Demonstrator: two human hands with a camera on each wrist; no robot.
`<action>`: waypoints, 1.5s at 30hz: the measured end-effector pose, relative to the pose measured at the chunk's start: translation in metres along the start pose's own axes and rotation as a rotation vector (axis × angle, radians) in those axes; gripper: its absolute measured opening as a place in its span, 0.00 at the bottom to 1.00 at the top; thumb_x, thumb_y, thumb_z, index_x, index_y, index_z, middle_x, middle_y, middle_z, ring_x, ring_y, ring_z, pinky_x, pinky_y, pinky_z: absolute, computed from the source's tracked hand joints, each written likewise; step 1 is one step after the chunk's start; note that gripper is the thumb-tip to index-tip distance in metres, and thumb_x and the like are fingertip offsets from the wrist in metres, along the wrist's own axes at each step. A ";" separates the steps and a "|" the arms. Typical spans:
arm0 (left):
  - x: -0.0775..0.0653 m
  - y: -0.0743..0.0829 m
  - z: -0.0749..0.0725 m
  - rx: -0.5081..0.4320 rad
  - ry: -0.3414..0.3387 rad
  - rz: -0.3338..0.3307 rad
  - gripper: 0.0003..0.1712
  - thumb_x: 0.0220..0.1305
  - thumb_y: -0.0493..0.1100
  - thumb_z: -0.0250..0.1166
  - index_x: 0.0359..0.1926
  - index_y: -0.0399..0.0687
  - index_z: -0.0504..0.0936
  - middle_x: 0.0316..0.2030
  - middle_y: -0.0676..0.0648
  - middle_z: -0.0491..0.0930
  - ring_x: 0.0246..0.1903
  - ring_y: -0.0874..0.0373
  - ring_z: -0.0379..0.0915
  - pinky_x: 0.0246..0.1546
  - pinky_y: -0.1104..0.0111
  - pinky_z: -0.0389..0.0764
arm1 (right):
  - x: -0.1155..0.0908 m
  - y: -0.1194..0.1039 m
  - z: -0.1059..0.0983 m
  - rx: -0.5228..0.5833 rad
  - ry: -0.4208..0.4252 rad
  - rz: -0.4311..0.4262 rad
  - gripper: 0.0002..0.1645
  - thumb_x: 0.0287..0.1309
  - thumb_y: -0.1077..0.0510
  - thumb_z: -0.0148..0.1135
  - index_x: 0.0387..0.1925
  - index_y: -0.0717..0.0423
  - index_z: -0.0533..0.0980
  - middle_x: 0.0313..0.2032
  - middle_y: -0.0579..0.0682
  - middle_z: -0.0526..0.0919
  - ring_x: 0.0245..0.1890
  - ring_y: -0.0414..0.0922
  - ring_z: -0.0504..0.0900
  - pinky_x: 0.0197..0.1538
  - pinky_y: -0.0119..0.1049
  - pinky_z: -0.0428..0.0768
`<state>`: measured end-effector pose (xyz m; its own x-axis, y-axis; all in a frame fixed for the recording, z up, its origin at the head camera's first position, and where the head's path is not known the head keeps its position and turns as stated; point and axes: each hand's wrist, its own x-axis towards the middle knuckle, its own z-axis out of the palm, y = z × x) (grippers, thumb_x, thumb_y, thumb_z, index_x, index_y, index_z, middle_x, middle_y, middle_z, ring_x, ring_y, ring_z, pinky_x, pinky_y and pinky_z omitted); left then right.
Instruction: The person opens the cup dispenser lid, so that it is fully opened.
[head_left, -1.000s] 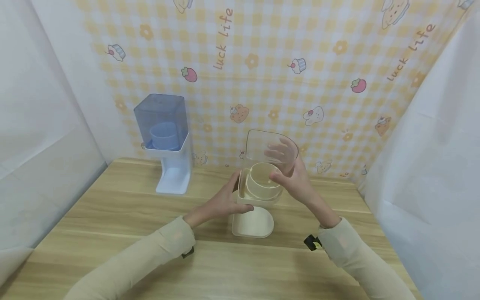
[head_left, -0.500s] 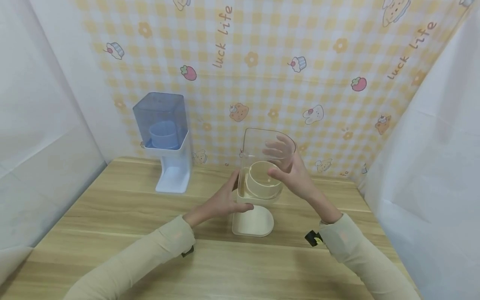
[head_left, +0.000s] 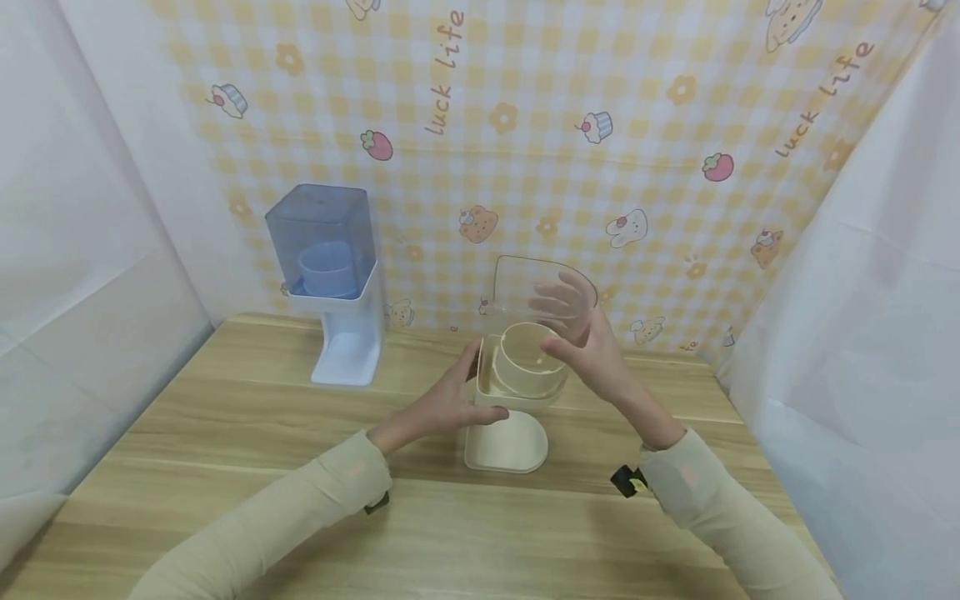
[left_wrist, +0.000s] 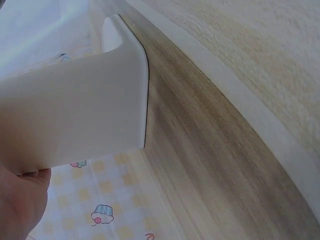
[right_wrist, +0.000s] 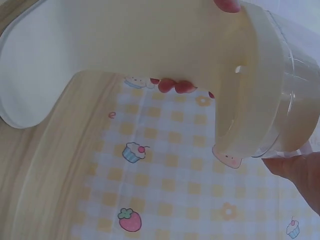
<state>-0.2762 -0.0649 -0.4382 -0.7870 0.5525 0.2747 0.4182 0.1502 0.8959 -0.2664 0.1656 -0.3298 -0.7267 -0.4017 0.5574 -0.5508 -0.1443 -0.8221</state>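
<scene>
A cream dispenser stand (head_left: 506, 443) rises from the wooden table to a tray, in which a round cream cup-like ring (head_left: 525, 377) sits. My left hand (head_left: 442, 406) grips the stand just below the tray. With my right hand (head_left: 596, 358) I hold a clear cover (head_left: 517, 283) around the ring, thumb at the near side and fingers behind. The right wrist view shows the tray's underside, the cover (right_wrist: 300, 75) and my left fingertips (right_wrist: 174, 86) past the column's edge. In the left wrist view the stand's column (left_wrist: 75, 110) hides most of my left hand (left_wrist: 22, 207).
A similar white-and-blue dispenser (head_left: 348, 350) with a tinted cover stands at the back left of the wooden table (head_left: 450, 542). Behind the table hangs a yellow checked cloth (head_left: 510, 183). White sheets (head_left: 862, 292) close off both sides.
The clear cover shifted slightly left half a second ago and has since come back to the right with my right hand. My left hand and the stand have stayed nearly still.
</scene>
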 end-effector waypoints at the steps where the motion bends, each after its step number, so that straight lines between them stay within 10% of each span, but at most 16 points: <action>1: 0.000 0.000 0.000 -0.006 -0.002 0.003 0.61 0.52 0.48 0.77 0.76 0.68 0.44 0.72 0.52 0.59 0.74 0.45 0.54 0.71 0.39 0.57 | -0.001 0.000 0.000 0.006 0.001 -0.003 0.52 0.51 0.41 0.75 0.71 0.41 0.56 0.64 0.49 0.71 0.65 0.58 0.71 0.68 0.43 0.74; 15: 0.000 0.001 0.002 0.005 0.026 -0.017 0.62 0.49 0.46 0.78 0.76 0.68 0.46 0.71 0.53 0.60 0.72 0.45 0.57 0.70 0.40 0.62 | 0.001 -0.008 0.005 -0.078 0.002 -0.050 0.59 0.45 0.40 0.78 0.73 0.45 0.54 0.64 0.48 0.71 0.66 0.56 0.71 0.66 0.38 0.75; 25: -0.001 -0.001 0.002 0.013 0.026 -0.009 0.63 0.50 0.49 0.78 0.77 0.67 0.45 0.70 0.52 0.61 0.72 0.42 0.57 0.68 0.37 0.61 | 0.005 -0.015 -0.011 0.220 0.129 -0.150 0.46 0.54 0.45 0.74 0.69 0.45 0.61 0.61 0.51 0.76 0.61 0.51 0.78 0.61 0.45 0.80; 35: -0.001 0.000 0.002 0.010 0.032 0.016 0.61 0.50 0.46 0.78 0.75 0.67 0.47 0.68 0.52 0.63 0.72 0.47 0.58 0.71 0.41 0.60 | -0.006 -0.038 -0.038 0.345 0.346 -0.048 0.42 0.45 0.47 0.81 0.57 0.57 0.69 0.61 0.55 0.75 0.62 0.55 0.76 0.62 0.44 0.80; 45: -0.001 -0.001 0.002 0.013 0.027 0.009 0.62 0.51 0.48 0.77 0.77 0.65 0.44 0.69 0.51 0.62 0.72 0.44 0.57 0.70 0.38 0.59 | -0.022 -0.042 -0.067 0.111 0.592 0.105 0.40 0.66 0.57 0.63 0.71 0.50 0.52 0.66 0.53 0.67 0.65 0.50 0.71 0.75 0.54 0.60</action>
<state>-0.2747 -0.0637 -0.4400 -0.7951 0.5316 0.2918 0.4308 0.1565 0.8888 -0.2551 0.2410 -0.2996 -0.8970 0.1478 0.4165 -0.4410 -0.2370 -0.8656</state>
